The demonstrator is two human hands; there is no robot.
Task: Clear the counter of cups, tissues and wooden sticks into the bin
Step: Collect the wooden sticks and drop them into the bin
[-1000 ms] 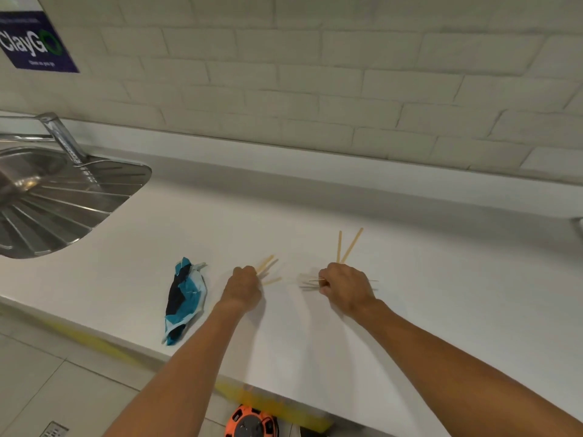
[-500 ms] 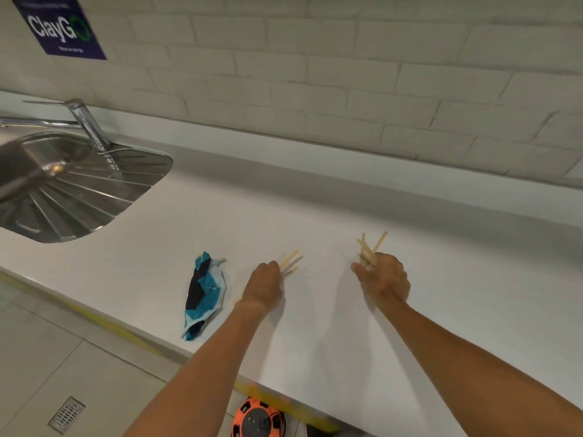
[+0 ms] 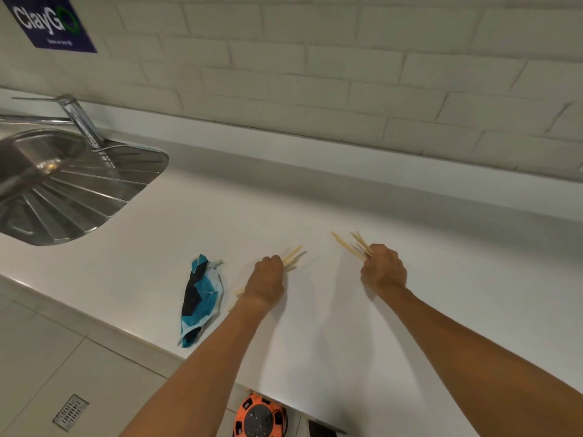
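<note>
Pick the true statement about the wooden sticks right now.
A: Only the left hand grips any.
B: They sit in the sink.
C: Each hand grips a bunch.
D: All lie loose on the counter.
C: the left hand is curled round one bunch and the right hand round a second bunch, with stick ends poking out past the fingers.

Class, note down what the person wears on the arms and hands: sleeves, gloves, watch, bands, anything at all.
Nothing worn shows. The left hand and right hand are ungloved; both forearms are bare to the picture's edge: no sleeve, watch or wristband. Fingers are mostly hidden, so rings cannot be ruled out.
</note>
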